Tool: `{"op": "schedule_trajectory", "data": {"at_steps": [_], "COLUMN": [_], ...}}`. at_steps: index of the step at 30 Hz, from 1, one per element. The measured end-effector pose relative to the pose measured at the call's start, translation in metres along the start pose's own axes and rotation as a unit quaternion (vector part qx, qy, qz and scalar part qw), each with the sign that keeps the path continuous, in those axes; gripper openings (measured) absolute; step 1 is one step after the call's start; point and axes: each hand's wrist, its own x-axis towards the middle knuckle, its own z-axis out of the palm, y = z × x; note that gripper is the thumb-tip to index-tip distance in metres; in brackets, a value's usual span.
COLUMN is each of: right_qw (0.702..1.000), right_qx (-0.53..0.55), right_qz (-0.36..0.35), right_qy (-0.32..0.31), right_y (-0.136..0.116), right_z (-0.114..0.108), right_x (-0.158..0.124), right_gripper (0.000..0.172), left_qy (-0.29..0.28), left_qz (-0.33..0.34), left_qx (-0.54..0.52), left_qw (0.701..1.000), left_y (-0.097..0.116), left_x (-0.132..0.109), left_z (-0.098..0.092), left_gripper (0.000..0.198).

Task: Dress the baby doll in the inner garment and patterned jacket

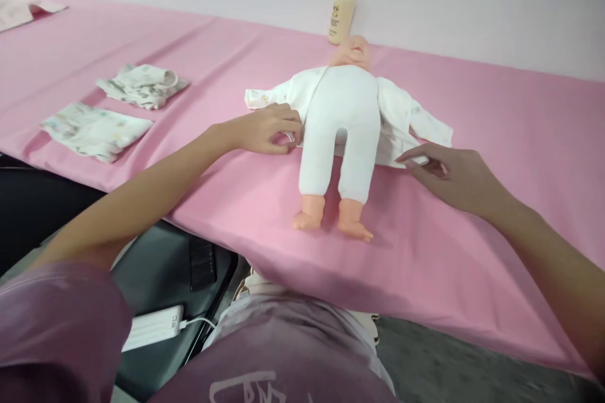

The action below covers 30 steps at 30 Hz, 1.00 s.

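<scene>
A baby doll [341,107] with a white cloth body lies on its back, head away from me and feet toward me. Beneath it a white baby shirt [394,141] is spread, its printed sleeves reaching out to both sides. My left hand [276,129] is closed at the shirt's left edge beside the doll's hip, pinching the cloth. On the other side my right hand [444,173] pinches the shirt's lower right corner between thumb and fingers. The middle of the shirt is hidden under the doll.
Two folded printed cloths, a farther one [144,85] and a nearer one [94,131], lie on the pink table cover [227,189] at left. A pump bottle [343,9] stands by the wall behind the doll's head. Below the table edge, a white power bank [154,327] rests on a dark seat.
</scene>
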Motion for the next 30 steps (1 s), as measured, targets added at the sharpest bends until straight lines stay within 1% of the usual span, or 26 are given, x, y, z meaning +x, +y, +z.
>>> {"op": "schedule_trajectory", "data": {"at_steps": [3,5,7,9,11,13,15,17,19,21,24,25,27,29,30], "right_qw": [0.999,0.997,0.992,0.986,0.984,0.986,0.987,0.987,0.986,0.984,0.976,0.973,0.973,0.978,0.981], "right_qx": [0.040,0.061,0.065,0.052,0.033,0.020,0.021,0.023,0.015,-0.006,-0.053,-0.066,-0.080,-0.082,-0.081], "right_qz": [0.002,0.037,0.083,0.126,0.147,0.146,0.134,0.127,0.121,0.104,0.064,0.050,0.025,0.007,0.000], "right_qy": [-0.016,0.018,0.072,0.098,0.090,0.080,0.086,0.098,0.117,0.145,0.202,0.213,0.214,0.190,0.178], "right_y": [0.011,0.023,0.038,0.052,0.064,0.073,0.079,0.083,0.086,0.089,0.091,0.091,0.091,0.089,0.088], "right_z": [-0.002,-0.006,-0.009,-0.010,-0.005,0.003,0.013,0.021,0.025,0.026,0.023,0.021,0.018,0.016,0.015], "right_x": [0.001,0.002,0.005,0.009,0.012,0.014,0.012,0.009,0.005,0.002,0.005,0.009,0.022,0.041,0.052], "right_gripper": [0.048,0.047,0.043,0.042,0.044,0.048,0.051,0.050,0.046,0.041,0.037,0.036,0.038,0.043,0.048], "left_qy": [0.001,0.028,0.068,0.103,0.122,0.130,0.129,0.122,0.115,0.128,0.179,0.194,0.207,0.201,0.181], "left_qz": [0.016,0.030,0.042,0.037,0.023,0.017,0.021,0.025,0.025,0.010,-0.044,-0.064,-0.099,-0.139,-0.161], "left_qx": [0.029,0.045,0.050,0.046,0.040,0.028,0.009,-0.017,-0.041,-0.047,-0.017,0.000,0.031,0.047,0.049], "left_qw": [0.999,0.998,0.996,0.993,0.991,0.991,0.991,0.992,0.992,0.991,0.983,0.979,0.973,0.968,0.969], "left_y": [0.000,-0.003,-0.007,-0.009,-0.008,-0.005,-0.001,0.003,0.006,0.007,0.001,-0.005,-0.023,-0.048,-0.061], "left_x": [0.010,0.020,0.035,0.058,0.089,0.123,0.153,0.174,0.182,0.180,0.159,0.147,0.118,0.082,0.063], "left_z": [-0.004,-0.006,-0.008,-0.008,-0.005,0.001,0.009,0.017,0.022,0.025,0.021,0.018,0.010,-0.001,-0.007], "left_gripper": [0.019,0.025,0.031,0.033,0.033,0.029,0.027,0.028,0.029,0.029,0.031,0.031,0.032,0.036,0.040]}}
